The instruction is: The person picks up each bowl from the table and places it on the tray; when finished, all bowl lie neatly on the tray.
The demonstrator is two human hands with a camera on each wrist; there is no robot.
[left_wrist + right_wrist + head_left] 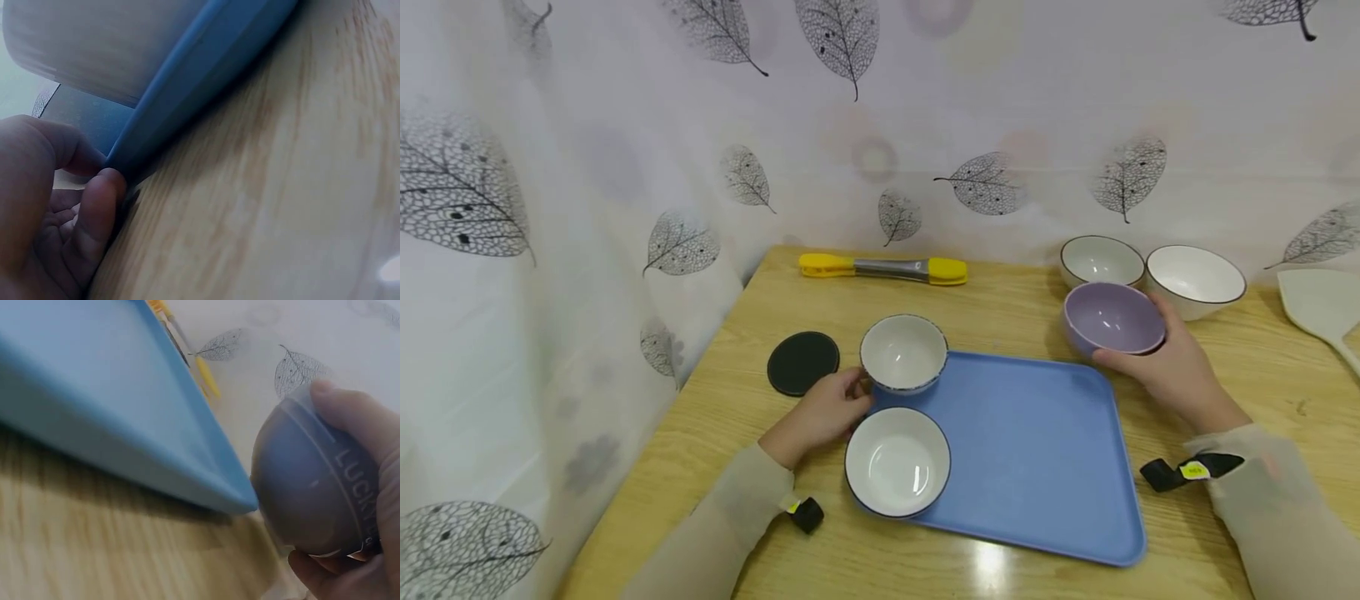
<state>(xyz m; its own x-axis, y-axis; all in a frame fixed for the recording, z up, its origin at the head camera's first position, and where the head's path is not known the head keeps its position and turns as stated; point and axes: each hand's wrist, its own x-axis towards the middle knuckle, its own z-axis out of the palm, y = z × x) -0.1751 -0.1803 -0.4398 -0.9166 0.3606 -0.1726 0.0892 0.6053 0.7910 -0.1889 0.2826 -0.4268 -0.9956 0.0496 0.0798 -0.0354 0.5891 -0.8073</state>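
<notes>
A purple bowl (1112, 321) is in my right hand (1183, 375), thumb at the near rim and fingers round the far side. In the right wrist view the bowl (312, 481) is tilted, with "LUCKY" lettering on its side, close to a tray corner. My left hand (827, 412) is at the left edge of the blue tray (1030, 450). The left wrist view has its thumb and a finger pinching the tray's rim (181, 81). Two white bowls sit at the tray's left side, a speckled-rim bowl (904, 354) behind a dark-rimmed bowl (897, 462).
A round black coaster (803, 363) lies left of the tray. Yellow-ended tongs (883, 268) lie along the back by the leaf-print curtain. Two more bowls, a greyish bowl (1101, 260) and a white bowl (1195, 275), stand at the back right, near a pale spatula (1322, 304).
</notes>
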